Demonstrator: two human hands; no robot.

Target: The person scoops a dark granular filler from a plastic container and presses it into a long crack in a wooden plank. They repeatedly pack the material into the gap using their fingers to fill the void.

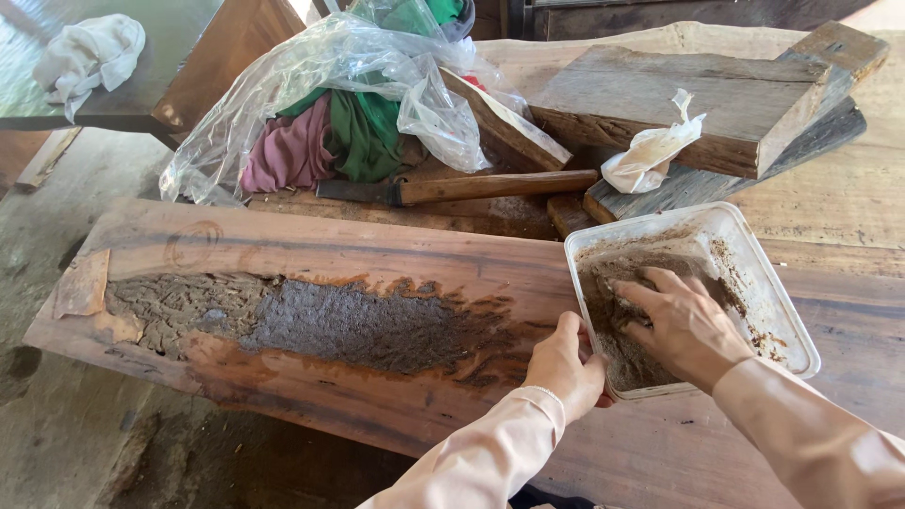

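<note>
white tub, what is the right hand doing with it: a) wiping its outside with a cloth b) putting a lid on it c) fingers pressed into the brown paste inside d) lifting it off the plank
c: the right hand has its fingers down in the brown paste inside the white tub, while the left hand grips the tub's near rim as it rests on the wooden plank.

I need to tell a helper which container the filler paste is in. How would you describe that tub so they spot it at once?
Start at the long reddish plank with the grey-brown filled patch along its middle. At its right end sits a white rectangular plastic tub, smeared with brown paste; the left hand steadies its near corner and the right hand digs inside. It is the only open container there.
</note>
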